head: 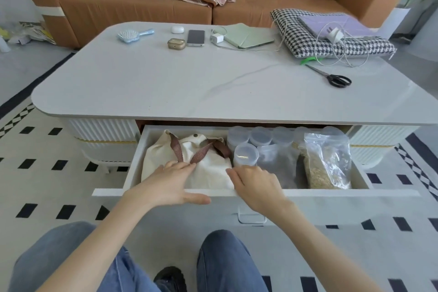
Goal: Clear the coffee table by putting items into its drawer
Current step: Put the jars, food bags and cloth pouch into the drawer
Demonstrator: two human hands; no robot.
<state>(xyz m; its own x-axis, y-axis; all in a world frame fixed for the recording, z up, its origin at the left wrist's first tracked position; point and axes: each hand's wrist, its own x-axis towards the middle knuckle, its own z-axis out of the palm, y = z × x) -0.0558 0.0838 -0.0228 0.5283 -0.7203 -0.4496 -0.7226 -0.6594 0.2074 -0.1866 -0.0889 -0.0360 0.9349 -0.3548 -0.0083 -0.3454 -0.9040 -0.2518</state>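
Plainly early days: on the coffee table [166, 83], left to right, hairbrush [136, 35], two earbud cases [176, 44], phone [195, 38], charger [216, 38], green tablet cover [248, 35], houndstooth sleeve [308, 42] under tangled cable [343, 54], scissors [331, 76]. Below, open drawer [113, 191], crowded: canvas bag [208, 173] left, clear jars [245, 155] middle, zip bags [327, 161] right. Left hand [170, 185] flat on the bag, fingers fairly straight, holding nothing. Right hand [256, 187] bent-fingered at the bag's right edge, just beside the near jar; gripping or merely pushing, impossible to tell. Likely risks: jar toppled by a shoved bag; too little room for flat items; cable snagging and dragging the charger.
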